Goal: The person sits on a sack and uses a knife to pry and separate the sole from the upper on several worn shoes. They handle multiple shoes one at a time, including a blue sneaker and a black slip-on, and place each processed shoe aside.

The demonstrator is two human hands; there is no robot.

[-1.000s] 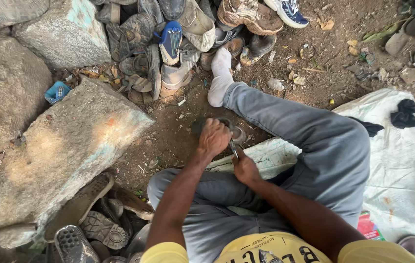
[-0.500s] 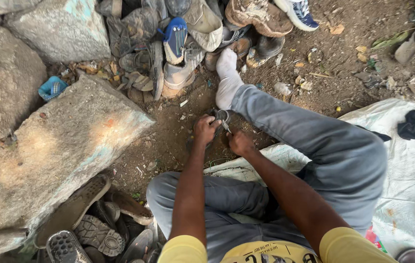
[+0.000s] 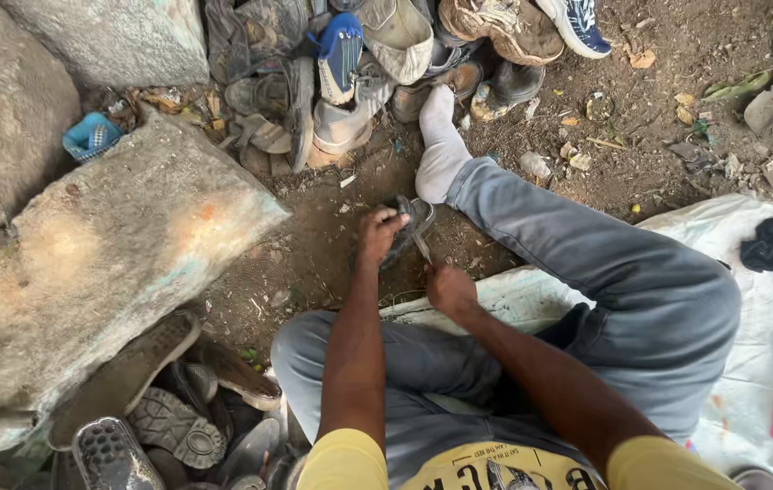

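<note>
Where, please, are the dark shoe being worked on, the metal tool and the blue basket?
dark shoe (image 3: 411,220), head view, on its toe end past the left hand.
metal tool (image 3: 423,247), head view, on its shaft.
blue basket (image 3: 91,136), head view, on its rim.

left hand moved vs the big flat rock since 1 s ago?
Cannot tell. The left hand grips the dark shoe at about the same spot right of the flat rock; the camera itself shifted.
</note>
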